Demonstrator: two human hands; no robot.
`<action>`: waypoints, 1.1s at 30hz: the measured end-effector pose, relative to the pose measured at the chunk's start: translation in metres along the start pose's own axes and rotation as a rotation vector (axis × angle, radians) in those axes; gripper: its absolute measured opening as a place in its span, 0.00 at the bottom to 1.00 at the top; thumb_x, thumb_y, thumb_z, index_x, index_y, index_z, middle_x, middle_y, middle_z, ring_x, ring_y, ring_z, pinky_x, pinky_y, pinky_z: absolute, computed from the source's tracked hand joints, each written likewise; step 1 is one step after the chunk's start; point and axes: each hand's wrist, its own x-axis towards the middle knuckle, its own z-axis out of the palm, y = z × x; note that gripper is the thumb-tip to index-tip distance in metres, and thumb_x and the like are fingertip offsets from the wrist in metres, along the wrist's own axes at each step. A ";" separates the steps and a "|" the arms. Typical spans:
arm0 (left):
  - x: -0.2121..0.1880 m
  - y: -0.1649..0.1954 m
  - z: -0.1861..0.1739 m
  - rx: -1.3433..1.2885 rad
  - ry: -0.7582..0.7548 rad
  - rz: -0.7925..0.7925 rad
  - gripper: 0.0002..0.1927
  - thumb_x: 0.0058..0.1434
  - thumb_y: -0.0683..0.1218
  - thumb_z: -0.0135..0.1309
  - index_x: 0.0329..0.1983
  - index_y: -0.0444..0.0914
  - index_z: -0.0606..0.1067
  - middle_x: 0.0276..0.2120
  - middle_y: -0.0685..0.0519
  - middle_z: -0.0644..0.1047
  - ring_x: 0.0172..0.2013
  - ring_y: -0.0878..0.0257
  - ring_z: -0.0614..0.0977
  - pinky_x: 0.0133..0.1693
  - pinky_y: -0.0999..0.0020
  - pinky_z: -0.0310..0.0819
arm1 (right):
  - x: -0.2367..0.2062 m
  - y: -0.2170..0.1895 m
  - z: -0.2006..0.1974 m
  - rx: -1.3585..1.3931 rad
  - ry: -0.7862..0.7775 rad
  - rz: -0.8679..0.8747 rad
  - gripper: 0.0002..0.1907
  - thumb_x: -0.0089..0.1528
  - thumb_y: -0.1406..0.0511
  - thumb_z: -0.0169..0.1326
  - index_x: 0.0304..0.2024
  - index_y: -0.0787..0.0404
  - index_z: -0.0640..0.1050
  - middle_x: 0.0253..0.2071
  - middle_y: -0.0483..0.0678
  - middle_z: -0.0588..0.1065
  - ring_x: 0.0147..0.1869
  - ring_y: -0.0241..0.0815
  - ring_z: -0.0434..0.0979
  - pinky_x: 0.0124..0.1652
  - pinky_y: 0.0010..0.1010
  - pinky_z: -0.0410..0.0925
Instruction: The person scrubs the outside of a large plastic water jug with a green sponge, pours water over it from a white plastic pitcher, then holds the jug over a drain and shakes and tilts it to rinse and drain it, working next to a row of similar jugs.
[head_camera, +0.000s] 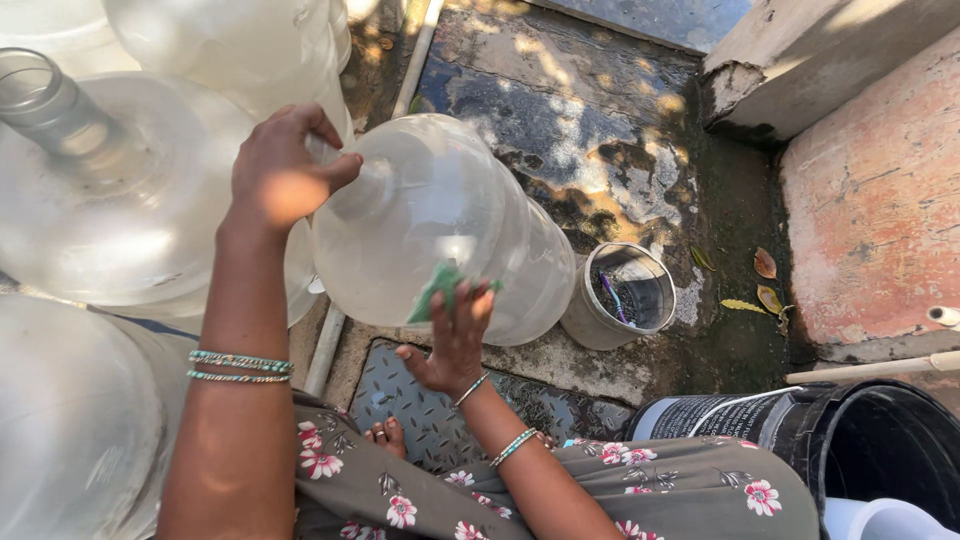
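Several clear water jugs (110, 200) crowded at the far left, one with its open neck pointing up. Just right of them, left hand (280, 175) closed over the neck of the tilted jug (440, 225), fingers wrapped round the mouth. Lower down, right hand (455, 335) pressing a green scrub pad (440, 290) against the jug's shoulder, fingers spread flat rather than curled, pad pinned between fingertips and plastic. Beaded bangles on both wrists.

Jug held leaning over wet, stained ground (590, 130), between the other jugs and a small grey tin (625, 295) with a purple-handled brush inside. Touching no other jug as far as visible, though close to the one on its left.

Likely trouble: wet plastic and a one-handed hold at the neck, so a slip and a drop onto the concrete, perhaps a crack or a knock against the tin. Also a scrub pad sliding off the curved wall under a hard push. Bare toes (385, 432) directly below on the patterned metal plate, right in the path of a fall.

Look of the jug: large, round-bodied, transparent with a faint cloudiness, ribbed bands round the middle, bright sun glare on the upper curve, seemingly empty.

Further right, dry leaves (765, 265) by a pink plastered step, then a black bucket (880, 450) at the lower right corner.
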 end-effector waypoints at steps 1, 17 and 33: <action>0.000 -0.001 -0.001 -0.013 -0.023 -0.027 0.18 0.49 0.55 0.68 0.36 0.40 0.78 0.42 0.48 0.79 0.43 0.48 0.81 0.45 0.55 0.73 | 0.006 0.009 0.000 0.061 0.043 0.109 0.41 0.72 0.37 0.26 0.80 0.47 0.42 0.84 0.48 0.34 0.88 0.53 0.29 0.80 0.56 0.30; 0.005 -0.005 -0.014 -0.016 -0.151 -0.049 0.21 0.51 0.55 0.68 0.40 0.37 0.78 0.36 0.43 0.80 0.38 0.49 0.81 0.41 0.56 0.74 | 0.028 0.140 -0.021 0.303 -0.026 0.552 0.36 0.74 0.43 0.21 0.75 0.54 0.59 0.79 0.46 0.58 0.85 0.49 0.50 0.80 0.45 0.39; 0.000 -0.016 -0.018 -0.129 -0.165 -0.100 0.18 0.56 0.51 0.67 0.40 0.33 0.78 0.32 0.50 0.79 0.33 0.65 0.78 0.36 0.68 0.72 | -0.005 0.212 -0.026 0.410 0.147 1.215 0.50 0.66 0.34 0.22 0.72 0.64 0.61 0.75 0.56 0.60 0.79 0.53 0.58 0.73 0.41 0.52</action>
